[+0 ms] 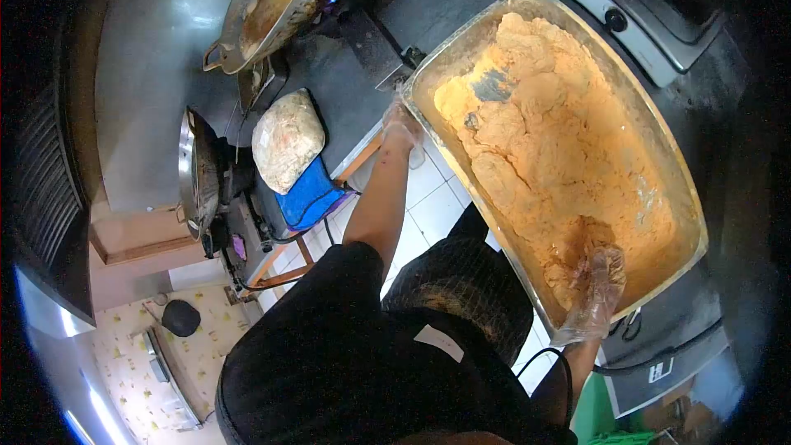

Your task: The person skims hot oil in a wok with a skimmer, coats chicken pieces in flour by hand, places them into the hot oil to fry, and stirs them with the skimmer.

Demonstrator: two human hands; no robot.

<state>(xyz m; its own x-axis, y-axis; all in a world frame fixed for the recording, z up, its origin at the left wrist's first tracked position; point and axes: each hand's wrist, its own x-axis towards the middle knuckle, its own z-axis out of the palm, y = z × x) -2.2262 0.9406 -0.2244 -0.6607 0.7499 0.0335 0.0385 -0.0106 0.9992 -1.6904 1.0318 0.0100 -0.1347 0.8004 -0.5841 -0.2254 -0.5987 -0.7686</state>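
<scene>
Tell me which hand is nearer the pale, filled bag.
Left. The left hand is at the edge of the tray, apart from the bag; the right hand is farther off, in the tray's powder.

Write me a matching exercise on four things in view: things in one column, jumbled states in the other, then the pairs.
Things
1. Rectangular metal tray
2. Clear-plastic-gloved left hand
3. Rounded plastic bag
4. Clear-plastic-gloved right hand

States
A. Whitish overall
B. Touching the orange powdery mixture
C. Containing the orange mixture
D. At the tray's rim

Pairs: 1-C, 2-D, 3-A, 4-B
</scene>
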